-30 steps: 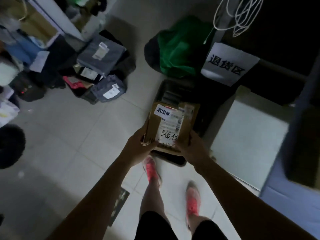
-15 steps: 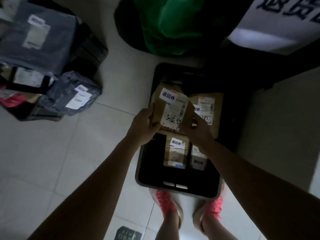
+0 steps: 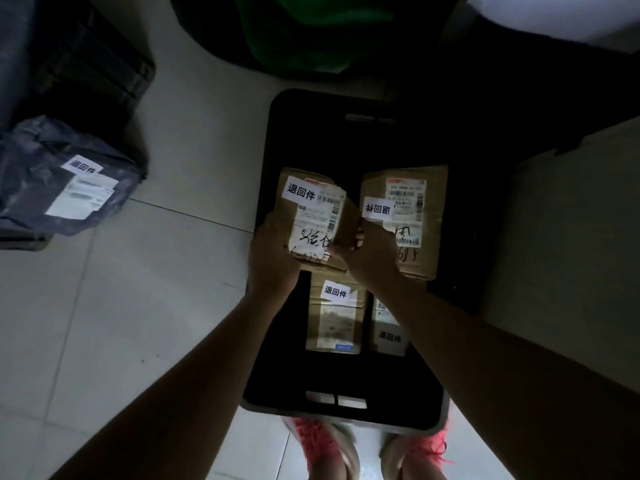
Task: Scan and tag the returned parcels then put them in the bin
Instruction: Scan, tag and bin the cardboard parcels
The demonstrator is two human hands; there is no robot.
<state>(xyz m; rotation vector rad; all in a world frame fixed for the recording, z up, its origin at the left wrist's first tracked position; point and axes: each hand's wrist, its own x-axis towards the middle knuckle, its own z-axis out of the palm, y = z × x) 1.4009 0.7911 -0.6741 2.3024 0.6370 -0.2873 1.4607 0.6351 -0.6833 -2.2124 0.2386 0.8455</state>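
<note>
Here, the pale tiled floor (image 3: 156, 289) fills the left of the frame. A black bin (image 3: 381, 422) stands at centre, its near rim just above 2 pink shoes (image 3: 322, 445). A green bag (image 3: 311, 36) lies at the top edge, and a grey mailer parcel (image 3: 65, 178) sits on the floor at the left edge. Inside the bin rest 3 cardboard parcels (image 3: 415, 216): 1 at upper right and 2 side by side lower down. The held parcel (image 3: 311, 216) is over the bin's upper left. The left hand (image 3: 273, 258) and right hand (image 3: 370, 251) each have a grip closed on its near end. A white tag (image 3: 300, 190) sits at its top corner.
</note>
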